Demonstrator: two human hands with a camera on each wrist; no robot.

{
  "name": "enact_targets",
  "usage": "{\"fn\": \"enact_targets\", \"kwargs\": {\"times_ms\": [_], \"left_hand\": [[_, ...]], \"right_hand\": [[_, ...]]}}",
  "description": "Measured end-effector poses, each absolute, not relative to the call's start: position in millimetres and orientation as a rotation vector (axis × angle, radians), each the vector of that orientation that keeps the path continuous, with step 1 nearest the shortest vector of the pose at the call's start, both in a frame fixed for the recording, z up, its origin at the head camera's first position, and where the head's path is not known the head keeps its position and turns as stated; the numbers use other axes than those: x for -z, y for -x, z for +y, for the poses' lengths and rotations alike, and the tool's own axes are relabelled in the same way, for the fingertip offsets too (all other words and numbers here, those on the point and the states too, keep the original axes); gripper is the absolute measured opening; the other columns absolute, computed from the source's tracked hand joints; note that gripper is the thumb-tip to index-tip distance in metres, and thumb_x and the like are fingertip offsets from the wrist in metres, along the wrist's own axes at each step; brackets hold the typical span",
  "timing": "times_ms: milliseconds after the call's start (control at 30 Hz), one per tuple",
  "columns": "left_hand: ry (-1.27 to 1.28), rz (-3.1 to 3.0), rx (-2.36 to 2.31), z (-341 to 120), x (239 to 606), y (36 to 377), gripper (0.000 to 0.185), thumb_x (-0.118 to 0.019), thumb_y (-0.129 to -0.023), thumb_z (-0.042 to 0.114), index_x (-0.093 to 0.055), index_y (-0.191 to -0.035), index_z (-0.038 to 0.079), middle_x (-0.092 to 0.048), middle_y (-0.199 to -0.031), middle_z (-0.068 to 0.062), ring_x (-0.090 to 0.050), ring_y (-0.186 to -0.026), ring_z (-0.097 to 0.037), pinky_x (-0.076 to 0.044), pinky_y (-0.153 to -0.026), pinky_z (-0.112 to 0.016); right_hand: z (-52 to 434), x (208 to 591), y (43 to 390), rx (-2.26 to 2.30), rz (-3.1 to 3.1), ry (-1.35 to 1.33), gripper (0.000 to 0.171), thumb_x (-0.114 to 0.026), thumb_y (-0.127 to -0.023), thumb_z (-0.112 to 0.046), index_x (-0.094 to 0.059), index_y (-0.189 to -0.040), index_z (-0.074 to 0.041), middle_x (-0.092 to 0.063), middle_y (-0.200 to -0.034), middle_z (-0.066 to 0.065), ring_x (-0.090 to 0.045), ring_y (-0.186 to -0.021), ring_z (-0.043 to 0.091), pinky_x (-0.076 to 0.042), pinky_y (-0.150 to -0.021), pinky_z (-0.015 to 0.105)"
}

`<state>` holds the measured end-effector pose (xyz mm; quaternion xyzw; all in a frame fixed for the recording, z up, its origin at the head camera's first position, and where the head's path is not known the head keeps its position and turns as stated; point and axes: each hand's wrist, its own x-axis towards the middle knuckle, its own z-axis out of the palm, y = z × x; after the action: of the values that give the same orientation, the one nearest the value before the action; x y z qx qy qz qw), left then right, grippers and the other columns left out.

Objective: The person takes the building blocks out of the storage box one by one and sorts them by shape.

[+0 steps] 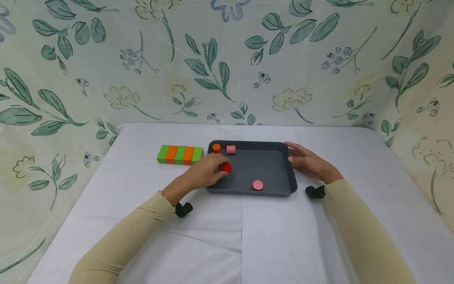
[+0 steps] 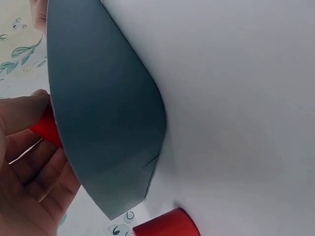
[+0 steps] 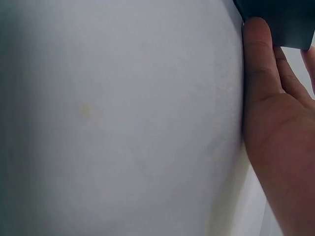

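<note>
Left hand (image 1: 207, 169) grips red cylinder (image 1: 225, 168), round face toward camera; right hand (image 1: 306, 161) relaxed.

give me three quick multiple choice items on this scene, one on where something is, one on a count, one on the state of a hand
1. Where does the row of blocks lie?
A. inside the tray
B. on the table left of the tray
C. under the right hand

2. How many pink cylinders are in the tray?
A. one
B. two
C. four

3. What is the left hand doing?
A. lying flat and idle
B. holding the red cylinder
C. lifting the tray

Key: 1 B, the blocks sit on the cloth beside the tray. 2 B, one at the back, one at the front. 3 B, fingers curl round it.
</note>
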<state>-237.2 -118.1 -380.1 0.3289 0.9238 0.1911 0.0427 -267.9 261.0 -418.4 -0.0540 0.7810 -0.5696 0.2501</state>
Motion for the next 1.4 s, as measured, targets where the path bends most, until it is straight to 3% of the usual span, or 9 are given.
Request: {"fn": "enact_targets", "kwargs": {"times_ms": [467,733,1000,1400], "left_hand": [[-0.973,2.785,-0.812,-131.0,373.1,234.9,0.036,-0.073,-0.090,0.014,-0.062,-0.124,0.011,-0.067,-0.115,-0.003,-0.061,-0.101,-0.019,-0.057,-0.091,-0.033],[-0.884,2.746,-0.977,-166.0,358.7,229.9,0.035,-0.070,-0.092,0.012,-0.060,-0.125,0.008,-0.063,-0.120,-0.006,-0.063,-0.108,-0.022,-0.057,-0.096,-0.039],[-0.786,2.850,-1.032,-210.5,349.3,222.1,0.041,-0.071,-0.091,0.012,-0.059,-0.129,0.005,-0.064,-0.123,-0.011,-0.066,-0.107,-0.026,-0.059,-0.091,-0.041],[-0.514,2.906,-1.061,-243.7,373.7,215.5,0.038,-0.071,-0.091,0.017,-0.062,-0.126,0.004,-0.067,-0.120,-0.013,-0.064,-0.104,-0.028,-0.059,-0.090,-0.045]], "right_hand": [[262.0,419.0,268.4,1.559,2.116,0.139,0.076,-0.052,-0.102,-0.016,-0.004,-0.161,-0.021,0.000,-0.169,0.014,-0.006,-0.156,0.039,-0.011,-0.124,0.059],[263.0,422.7,271.3,1.549,2.119,0.157,0.078,-0.053,-0.101,-0.019,-0.004,-0.161,-0.021,-0.001,-0.169,0.015,-0.007,-0.155,0.039,-0.012,-0.124,0.059],[262.1,420.0,269.7,1.551,2.124,0.145,0.077,-0.053,-0.101,-0.018,-0.004,-0.161,-0.022,0.000,-0.169,0.014,-0.007,-0.155,0.039,-0.012,-0.124,0.059],[261.7,420.8,268.2,1.553,2.125,0.141,0.076,-0.052,-0.102,-0.018,-0.004,-0.161,-0.023,0.000,-0.169,0.014,-0.008,-0.156,0.039,-0.012,-0.124,0.059]]}}
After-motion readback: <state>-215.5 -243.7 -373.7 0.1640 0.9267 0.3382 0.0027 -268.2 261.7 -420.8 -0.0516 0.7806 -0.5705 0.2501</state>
